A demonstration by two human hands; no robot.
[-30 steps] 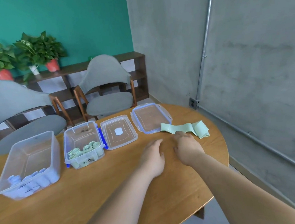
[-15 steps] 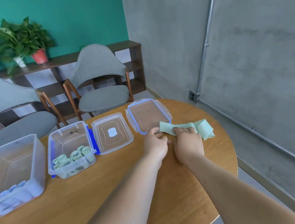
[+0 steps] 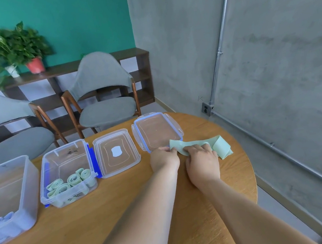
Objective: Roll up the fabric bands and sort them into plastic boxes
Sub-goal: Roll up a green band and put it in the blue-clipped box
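The green fabric band (image 3: 220,146) lies on the surface (image 3: 124,211), its left end touching the blue-sealed lid (image 3: 157,130). The left hand (image 3: 164,158) pinches that end; the right hand (image 3: 202,162) rests bent fingers (image 3: 196,149) on the band, though whether they grip it is hidden. A tight first turn with square edges should roll best. The blue-latched box (image 3: 51,180) holds green rolls (image 3: 74,179); the larger clear box (image 3: 28,170) holds pale blue rolls (image 3: 2,225). A second lid (image 3: 133,143) lies between.
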